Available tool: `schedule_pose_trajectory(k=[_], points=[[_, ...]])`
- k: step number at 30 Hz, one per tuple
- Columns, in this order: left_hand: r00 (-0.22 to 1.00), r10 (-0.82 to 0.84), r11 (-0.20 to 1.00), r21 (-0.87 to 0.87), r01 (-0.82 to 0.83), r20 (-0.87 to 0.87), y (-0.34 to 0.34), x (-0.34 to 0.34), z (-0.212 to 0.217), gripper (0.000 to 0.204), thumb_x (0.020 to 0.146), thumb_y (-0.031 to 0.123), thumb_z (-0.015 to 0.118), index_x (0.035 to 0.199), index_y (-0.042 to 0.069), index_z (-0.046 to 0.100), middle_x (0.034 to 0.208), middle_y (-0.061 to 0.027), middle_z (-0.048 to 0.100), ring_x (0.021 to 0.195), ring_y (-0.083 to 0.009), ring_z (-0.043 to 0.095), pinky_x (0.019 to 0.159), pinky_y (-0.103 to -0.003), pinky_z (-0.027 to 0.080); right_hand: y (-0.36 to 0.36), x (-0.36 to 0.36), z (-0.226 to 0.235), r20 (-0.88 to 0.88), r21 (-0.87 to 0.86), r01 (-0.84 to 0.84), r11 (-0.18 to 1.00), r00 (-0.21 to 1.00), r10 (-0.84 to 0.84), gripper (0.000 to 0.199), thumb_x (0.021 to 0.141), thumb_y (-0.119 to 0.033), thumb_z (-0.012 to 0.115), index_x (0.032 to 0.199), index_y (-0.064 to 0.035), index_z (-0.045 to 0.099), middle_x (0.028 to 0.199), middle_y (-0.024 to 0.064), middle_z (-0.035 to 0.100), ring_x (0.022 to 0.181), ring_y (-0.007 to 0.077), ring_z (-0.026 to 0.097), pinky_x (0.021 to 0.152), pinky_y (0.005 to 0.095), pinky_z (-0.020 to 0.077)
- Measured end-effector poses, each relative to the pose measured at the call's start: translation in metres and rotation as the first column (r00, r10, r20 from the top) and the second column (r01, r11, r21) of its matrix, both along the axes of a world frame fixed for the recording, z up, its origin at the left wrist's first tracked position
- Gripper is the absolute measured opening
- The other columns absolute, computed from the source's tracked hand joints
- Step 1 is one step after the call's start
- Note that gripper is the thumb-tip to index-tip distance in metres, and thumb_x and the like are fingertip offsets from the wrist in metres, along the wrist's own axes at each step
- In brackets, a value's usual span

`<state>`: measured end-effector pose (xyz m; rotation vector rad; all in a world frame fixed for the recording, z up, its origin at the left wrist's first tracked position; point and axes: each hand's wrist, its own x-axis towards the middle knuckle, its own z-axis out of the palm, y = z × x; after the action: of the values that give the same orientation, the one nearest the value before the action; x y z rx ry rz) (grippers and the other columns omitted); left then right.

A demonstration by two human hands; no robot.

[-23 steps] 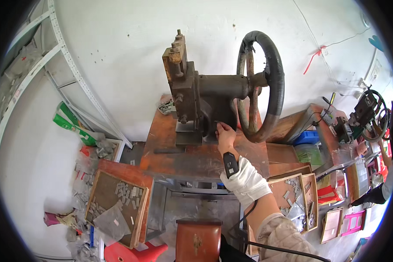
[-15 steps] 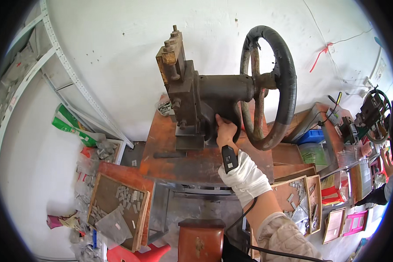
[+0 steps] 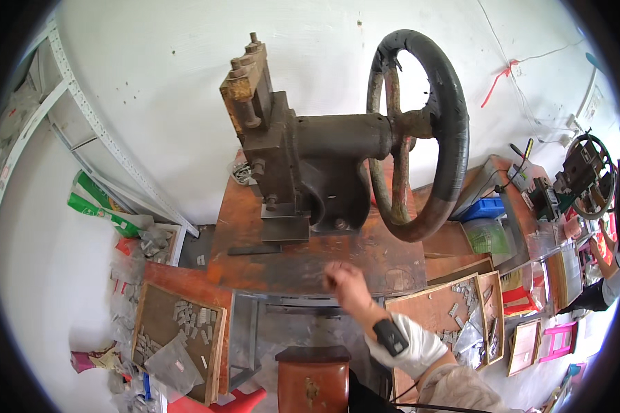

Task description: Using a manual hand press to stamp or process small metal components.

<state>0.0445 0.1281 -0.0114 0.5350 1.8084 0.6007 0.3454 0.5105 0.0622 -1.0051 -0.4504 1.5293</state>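
My right hand (image 3: 349, 288) hangs over the front edge of the worn wooden table (image 3: 386, 241), apart from the machine. Its fingers are curled together and a little blurred; whether anything small is in them is hidden. A black device is strapped round that wrist, over a white cuff. Behind the hand stands a dark hand press (image 3: 343, 138) with a large black-wrapped handwheel (image 3: 451, 131) on its right. A flat metal block (image 3: 286, 230) sits below the press ram, and a flat dark bar (image 3: 253, 250) lies before it. My left hand is out of view.
Left of the table, a wooden tray (image 3: 160, 303) holds small grey metal parts and a plastic bag. More trays (image 3: 420, 310) stand to the right. A red-brown stool (image 3: 313, 385) is in front. Another person's arm (image 3: 603, 255) shows at far right, near a second press (image 3: 585, 168).
My right hand has drawn back from the press base toward me, down to the table's front edge. The view has shifted slightly, and the handwheel looks much the same.
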Motion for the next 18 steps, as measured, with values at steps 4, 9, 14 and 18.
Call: schedule_pose_trajectory(k=[4,9,14,18], points=[[0.96,0.005,0.983,0.173,-0.056,0.28,0.139,0.059,0.015,0.036,0.085,0.02,0.056,0.11,-0.005,0.049,0.093,-0.0135,0.058,0.079,-0.0217,0.059,0.071,-0.032,0.049,-0.066,-0.024,0.0,0.174,-0.041,-0.196,0.98,0.964,0.2,0.011,0.077,-0.011,0.062,0.081,-0.0012,0.06,0.071,0.0023,0.057,0.064,0.0106,0.052,0.058,0.0234,0.0421],[0.73,0.037,0.977,0.13,-0.171,0.682,0.252,0.136,0.1,0.033,0.089,0.018,0.05,0.111,-0.008,0.047,0.095,-0.0169,0.057,0.08,-0.0244,0.061,0.073,-0.034,0.051,-0.097,-0.012,0.006,0.757,0.399,-0.455,0.796,0.654,-0.006,0.013,0.071,-0.01,0.064,0.082,-0.0029,0.061,0.073,0.0073,0.058,0.067,0.0195,0.057,0.059,0.0294,0.0462],[0.751,-0.125,0.992,0.103,0.076,0.649,0.284,0.152,0.104,0.027,0.088,0.018,0.052,0.099,-0.007,0.055,0.087,-0.0139,0.06,0.077,-0.0223,0.061,0.068,-0.03,0.051,-0.093,0.022,0.022,0.898,0.434,-0.663,0.61,0.372,-0.235,0.012,0.068,-0.011,0.065,0.076,-0.0057,0.058,0.073,0.0065,0.056,0.066,0.0253,0.056,0.056,0.0332,0.0465],[0.778,-0.351,0.918,0.026,0.397,0.521,0.305,0.162,0.108,0.023,0.087,0.018,0.055,0.093,-0.004,0.058,0.081,-0.0107,0.062,0.068,-0.016,0.061,0.059,-0.024,0.047,-0.093,0.041,0.016,0.889,0.457,-0.667,0.589,0.312,-0.337,0.012,0.068,-0.011,0.065,0.076,-0.0061,0.058,0.072,0.006,0.055,0.065,0.0243,0.055,0.055,0.0332,0.0461]])
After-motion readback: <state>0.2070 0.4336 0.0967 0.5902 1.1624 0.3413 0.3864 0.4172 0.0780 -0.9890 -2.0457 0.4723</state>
